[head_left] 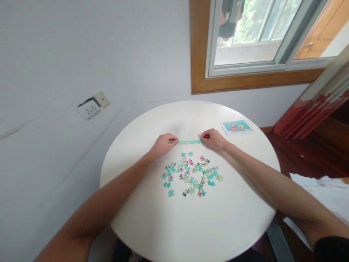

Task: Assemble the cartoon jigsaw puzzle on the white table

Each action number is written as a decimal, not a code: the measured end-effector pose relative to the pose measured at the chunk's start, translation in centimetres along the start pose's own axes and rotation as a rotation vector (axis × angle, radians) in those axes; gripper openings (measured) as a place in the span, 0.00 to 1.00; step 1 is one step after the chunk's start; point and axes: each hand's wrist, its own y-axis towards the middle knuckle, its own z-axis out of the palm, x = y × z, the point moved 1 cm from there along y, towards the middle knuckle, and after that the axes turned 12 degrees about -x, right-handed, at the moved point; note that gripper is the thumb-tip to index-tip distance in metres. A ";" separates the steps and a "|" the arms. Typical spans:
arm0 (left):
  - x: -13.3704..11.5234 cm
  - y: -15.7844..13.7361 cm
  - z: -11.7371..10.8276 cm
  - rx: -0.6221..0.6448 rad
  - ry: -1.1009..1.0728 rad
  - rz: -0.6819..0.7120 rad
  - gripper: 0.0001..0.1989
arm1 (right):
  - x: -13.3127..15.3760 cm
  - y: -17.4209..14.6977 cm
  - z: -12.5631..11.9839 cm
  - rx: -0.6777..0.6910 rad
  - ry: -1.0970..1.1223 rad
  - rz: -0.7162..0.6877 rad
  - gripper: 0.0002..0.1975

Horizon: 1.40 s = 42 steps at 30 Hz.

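Observation:
A narrow joined strip of teal jigsaw puzzle pieces (pixel 190 142) lies across the white table, between my two hands. At its left end, my left hand (pixel 165 143) is closed, thumb and fingertips pinched on the strip's edge. My right hand (pixel 213 138) pinches the other end in the same way, its fingers curled. Nearer to me, loose jigsaw pieces (pixel 195 174) in teal, pink, yellow and pale green are scattered in a rough heap. A few stray ones, such as a teal piece (pixel 171 193), sit apart at the heap's edge.
A reference picture card (pixel 237 127) with cartoon figures rests at the far right of the round white table (pixel 147 229). Behind are a wall with a socket (pixel 89 109) and a wood-framed window (pixel 198 82). White papers (pixel 321 193) and a red curtain (pixel 305 112) are on the right.

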 end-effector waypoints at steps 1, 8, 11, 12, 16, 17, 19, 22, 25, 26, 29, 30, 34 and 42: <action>0.0 0.0 0.0 0.000 0.003 0.002 0.11 | 0.0 0.0 0.0 -0.001 -0.005 -0.001 0.07; 0.5 0.3 -0.8 -0.020 -0.007 -0.018 0.12 | 0.0 0.0 -0.2 -0.057 -0.008 0.023 0.08; 1.3 0.6 -1.6 0.019 0.003 -0.076 0.12 | 0.0 -0.2 -0.6 -0.043 -0.039 0.036 0.08; 1.6 0.6 -1.8 0.045 0.011 -0.097 0.13 | 0.0 -0.3 -0.7 -0.026 -0.052 0.037 0.08; 2.3 0.6 -2.1 0.111 0.029 -0.132 0.12 | 0.1 -0.6 -0.9 0.008 -0.106 0.032 0.08; 2.3 0.6 -2.1 0.114 0.029 -0.131 0.12 | 0.1 -0.6 -0.8 0.011 -0.118 0.029 0.09; 2.3 0.6 -2.0 0.114 0.026 -0.131 0.12 | 0.0 -0.6 -0.7 0.016 -0.134 0.027 0.09; 2.0 0.5 -1.7 0.114 0.020 -0.137 0.11 | -0.2 -0.6 -0.5 0.013 -0.140 0.016 0.09; 1.9 0.5 -1.3 0.108 0.016 -0.130 0.10 | -0.4 -0.5 -0.4 0.001 -0.136 0.002 0.09; 1.9 0.4 -1.2 0.101 0.016 -0.128 0.10 | -0.5 -0.4 -0.4 -0.002 -0.134 0.000 0.09; 2.0 0.3 -0.9 0.078 0.021 -0.117 0.11 | -0.7 -0.4 -0.4 -0.011 -0.129 0.001 0.09; 2.0 0.3 -0.8 0.071 0.022 -0.113 0.11 | -0.7 -0.3 -0.4 -0.013 -0.129 0.001 0.09; 1.9 0.3 -0.5 0.061 0.011 -0.114 0.12 | -1.0 -0.2 -0.3 -0.021 -0.140 -0.003 0.08; 1.9 0.4 -0.5 0.053 -0.001 -0.123 0.12 | -1.3 -0.2 -0.3 -0.024 -0.116 -0.015 0.09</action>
